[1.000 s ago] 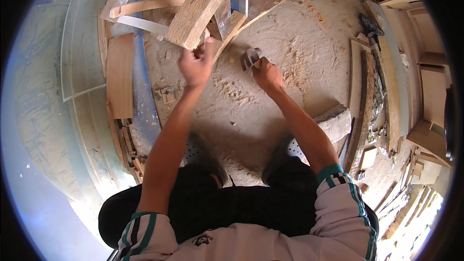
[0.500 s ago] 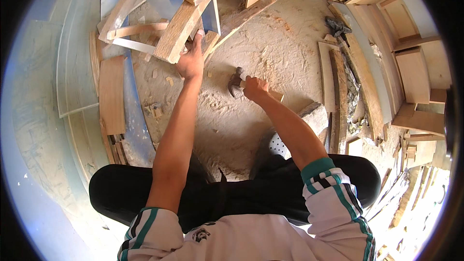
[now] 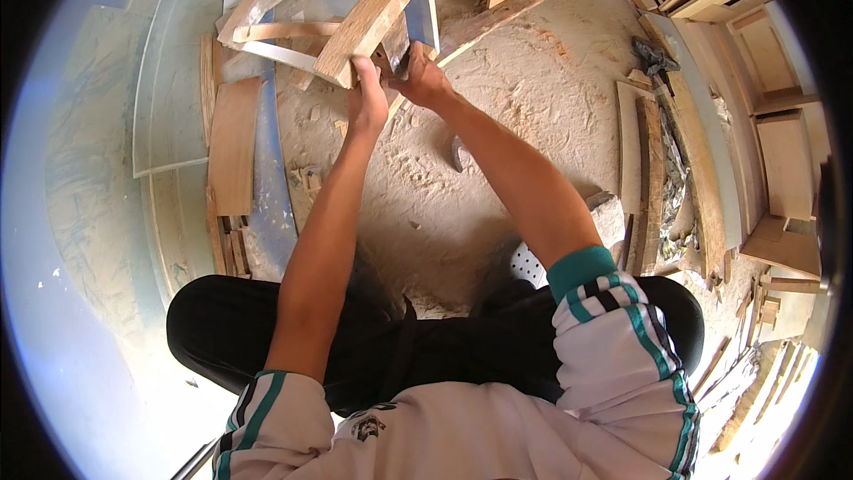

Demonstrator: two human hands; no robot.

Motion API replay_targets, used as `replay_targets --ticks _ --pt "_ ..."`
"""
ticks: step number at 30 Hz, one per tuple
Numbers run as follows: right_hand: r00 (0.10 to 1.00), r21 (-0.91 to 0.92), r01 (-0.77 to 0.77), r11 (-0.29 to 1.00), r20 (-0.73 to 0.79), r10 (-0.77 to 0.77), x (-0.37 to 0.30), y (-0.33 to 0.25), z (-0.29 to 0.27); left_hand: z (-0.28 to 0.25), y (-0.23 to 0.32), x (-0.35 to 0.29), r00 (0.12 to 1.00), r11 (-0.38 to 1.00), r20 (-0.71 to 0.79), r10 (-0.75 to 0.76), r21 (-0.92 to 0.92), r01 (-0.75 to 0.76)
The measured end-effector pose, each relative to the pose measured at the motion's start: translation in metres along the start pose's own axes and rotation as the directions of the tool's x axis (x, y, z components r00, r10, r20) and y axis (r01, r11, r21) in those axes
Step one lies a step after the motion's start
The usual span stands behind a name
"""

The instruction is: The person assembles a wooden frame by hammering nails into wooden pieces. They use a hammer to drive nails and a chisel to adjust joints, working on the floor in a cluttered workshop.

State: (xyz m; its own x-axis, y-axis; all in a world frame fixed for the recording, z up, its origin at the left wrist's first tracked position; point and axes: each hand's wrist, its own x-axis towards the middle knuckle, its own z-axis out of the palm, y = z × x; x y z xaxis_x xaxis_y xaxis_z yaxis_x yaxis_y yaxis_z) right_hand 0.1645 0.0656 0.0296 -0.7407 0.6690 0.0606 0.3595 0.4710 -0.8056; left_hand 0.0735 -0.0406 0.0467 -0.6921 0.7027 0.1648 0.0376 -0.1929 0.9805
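Note:
A wooden frame of thick, rough-cut pieces, chair-like in shape, rises in front of me at the top of the view. My left hand grips the lower end of its slanted thick piece, thumb lying along the wood. Close to its right, my right hand closes on the frame's lower edge beside a short wooden block; its fingertips are partly hidden. Below my right forearm a hammer's head shows on the dusty ground, the rest of it covered by the arm.
Wooden boards and a bluish sheet lie along the left. On the right are long planks, a crumpled dark plastic bag and stacked wooden panels. A pale block sits near my right foot in a perforated shoe.
My right hand has let go of the hammer, now on the ground, and moved up and left to the wooden frame. My left hand stays at the frame; its thumb has shifted.

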Motion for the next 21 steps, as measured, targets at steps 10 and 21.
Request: replay_targets --ticks 10,21 --pt "0.996 -0.312 0.082 0.947 -0.012 -0.09 -0.027 0.005 -0.028 0.017 0.035 0.001 0.988 0.992 -0.083 -0.129 0.001 0.13" --pt "0.994 -0.53 -0.102 0.842 -0.031 0.101 -0.107 0.116 -0.075 -0.055 -0.062 -0.07 0.941 0.783 -0.262 0.213 0.622 -0.004"
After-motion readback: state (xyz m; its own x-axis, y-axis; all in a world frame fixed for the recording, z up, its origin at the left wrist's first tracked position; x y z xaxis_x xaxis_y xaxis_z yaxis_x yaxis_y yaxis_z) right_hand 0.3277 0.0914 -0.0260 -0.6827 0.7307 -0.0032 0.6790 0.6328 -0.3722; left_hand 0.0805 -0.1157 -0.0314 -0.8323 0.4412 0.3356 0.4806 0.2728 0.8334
